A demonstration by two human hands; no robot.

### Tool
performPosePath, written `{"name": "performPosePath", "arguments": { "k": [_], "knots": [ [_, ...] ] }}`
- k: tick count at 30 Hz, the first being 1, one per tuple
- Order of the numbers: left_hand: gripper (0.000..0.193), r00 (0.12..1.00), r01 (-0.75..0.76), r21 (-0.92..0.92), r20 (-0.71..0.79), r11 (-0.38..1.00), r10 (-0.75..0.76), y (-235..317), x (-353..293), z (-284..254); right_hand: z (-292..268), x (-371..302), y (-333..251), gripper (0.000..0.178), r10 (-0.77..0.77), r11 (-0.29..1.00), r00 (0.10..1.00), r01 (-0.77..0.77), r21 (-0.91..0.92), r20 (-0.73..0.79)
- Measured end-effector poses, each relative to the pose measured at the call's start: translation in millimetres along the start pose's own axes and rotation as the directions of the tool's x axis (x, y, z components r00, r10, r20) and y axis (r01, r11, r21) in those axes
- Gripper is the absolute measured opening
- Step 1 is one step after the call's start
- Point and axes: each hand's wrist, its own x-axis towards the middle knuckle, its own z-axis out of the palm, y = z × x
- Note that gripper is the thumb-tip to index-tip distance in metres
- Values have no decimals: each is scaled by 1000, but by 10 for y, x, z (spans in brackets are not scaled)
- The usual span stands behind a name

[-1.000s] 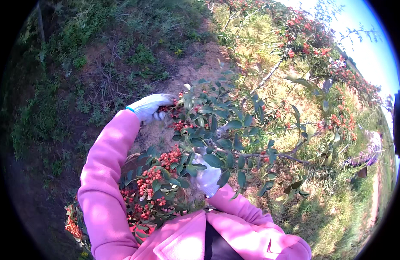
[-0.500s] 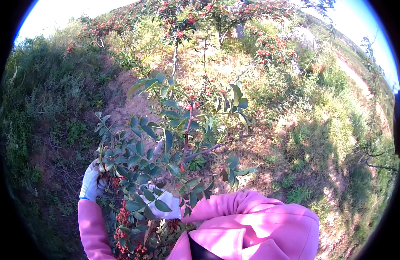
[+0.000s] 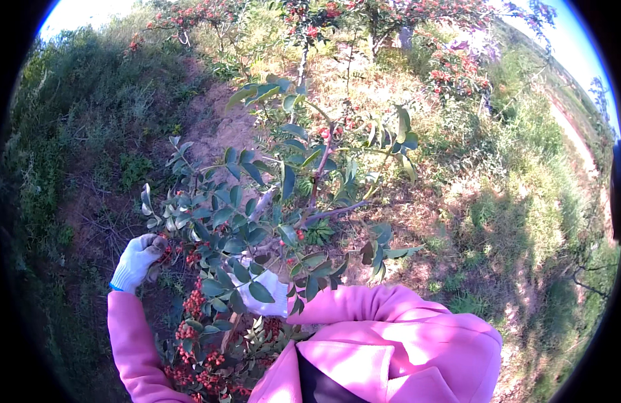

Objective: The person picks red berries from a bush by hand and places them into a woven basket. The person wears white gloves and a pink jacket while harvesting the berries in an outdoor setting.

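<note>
My left hand [image 3: 140, 262], in a white knit glove with greyish fingertips, is closed at the left edge of the leafy branch [image 3: 233, 228]. Small red berries [image 3: 165, 253] show at its curled fingers, and it seems to grip this cluster. My right hand [image 3: 263, 295], also white-gloved, reaches in from the right beneath the foliage. Leaves cover its fingers, so what they hold cannot be seen. Below and between the hands hang dense red berry clusters [image 3: 193, 302] among green leaves.
Bare twigs [image 3: 334, 213] and an upright reddish stem [image 3: 322, 168] stick up ahead of me. More berry-laden shrubs [image 3: 458, 70] stand farther off. Weeds [image 3: 62, 154] grow thick on the left; a dirt patch [image 3: 223, 134] lies beyond the branch. Shadow falls on the grass at right.
My left hand has drawn left and away from the leaves, its fingers now at the red berries. The view has shifted, so the branch sits farther right. My right hand stays under the leaves.
</note>
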Motion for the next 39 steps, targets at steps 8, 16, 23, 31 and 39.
{"name": "performPosePath", "arguments": {
  "k": [8,16,23,31,39],
  "knots": [
    [41,929,-252,-560,-368,789,36,168,-426,-116,-341,165,-330,18,17,999,983,-25,44,183],
    [35,928,-20,-447,-340,895,-149,103,118,-43,-498,236,-427,36,-113,944,961,183,-276,252],
    [22,999,-19,-399,-51,917,-1,213,485,315,-489,53,-270,27,77,996,952,-88,24,297],
    [33,994,-101,-104,-39,990,97,386,501,282,-403,110,-233,22,62,996,967,-77,51,247],
    [30,983,-86,59,-158,995,95,389,436,262,-351,-2,-102,40,372,765,787,-560,318,492]
  ]
}}
